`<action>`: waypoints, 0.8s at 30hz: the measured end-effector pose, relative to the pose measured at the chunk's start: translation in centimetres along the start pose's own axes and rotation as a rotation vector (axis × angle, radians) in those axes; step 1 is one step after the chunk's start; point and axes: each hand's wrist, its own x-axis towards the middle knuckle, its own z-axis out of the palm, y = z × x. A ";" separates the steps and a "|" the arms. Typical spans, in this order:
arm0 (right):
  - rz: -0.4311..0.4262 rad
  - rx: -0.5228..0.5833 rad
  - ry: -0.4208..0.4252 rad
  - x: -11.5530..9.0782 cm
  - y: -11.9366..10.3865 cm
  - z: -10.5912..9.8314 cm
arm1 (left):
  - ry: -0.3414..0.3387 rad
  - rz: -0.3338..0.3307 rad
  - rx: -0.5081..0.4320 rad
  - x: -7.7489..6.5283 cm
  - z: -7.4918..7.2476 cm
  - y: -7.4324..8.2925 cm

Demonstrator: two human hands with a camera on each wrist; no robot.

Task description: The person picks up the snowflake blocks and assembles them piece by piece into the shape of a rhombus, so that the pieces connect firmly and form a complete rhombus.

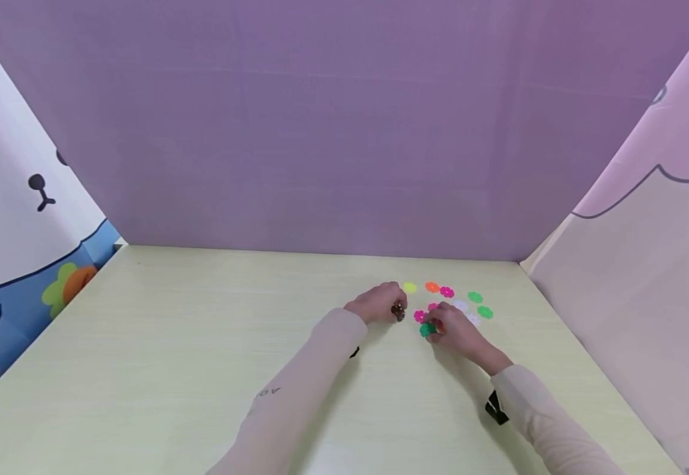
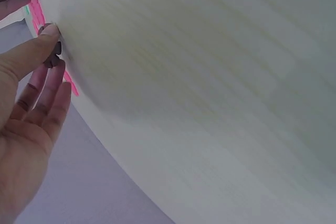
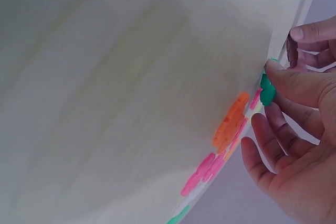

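My left hand (image 1: 382,302) pinches a dark brown flower-shaped disc (image 1: 398,312) between thumb and fingertips, over the table. Its notched edge (image 2: 56,48) shows in the left wrist view. A short way to the right, my right hand (image 1: 453,331) pinches a green flower-shaped disc (image 1: 426,329), tilted up on edge; in the right wrist view the thumb covers part of this green disc (image 3: 268,89). A pink disc (image 1: 419,316) lies just beyond the green one. Under the right hand is an orange disc (image 3: 231,123), mostly hidden in the head view.
Behind the hands lie a yellow disc (image 1: 410,287), an orange disc (image 1: 432,287) and a magenta disc (image 1: 447,291). Two green discs (image 1: 484,312) and white discs (image 1: 459,305) are farther right. A purple panel (image 1: 332,132) rises at the back edge of the pale table (image 1: 160,356).
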 end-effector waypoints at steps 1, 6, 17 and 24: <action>0.007 0.002 -0.001 0.0 -0.1 0.0 | -0.003 0.004 -0.007 0.0 0.0 -0.1; 0.066 0.021 -0.019 0.1 -0.3 -0.1 | -0.016 0.018 -0.057 -0.2 0.0 -0.6; 0.017 0.086 0.009 0.2 -0.2 -0.2 | 0.007 0.040 -0.163 -1.2 -0.3 -1.4; 0.036 0.180 0.018 0.5 -0.1 -0.5 | 0.030 0.060 -0.181 -2.2 -0.9 -2.5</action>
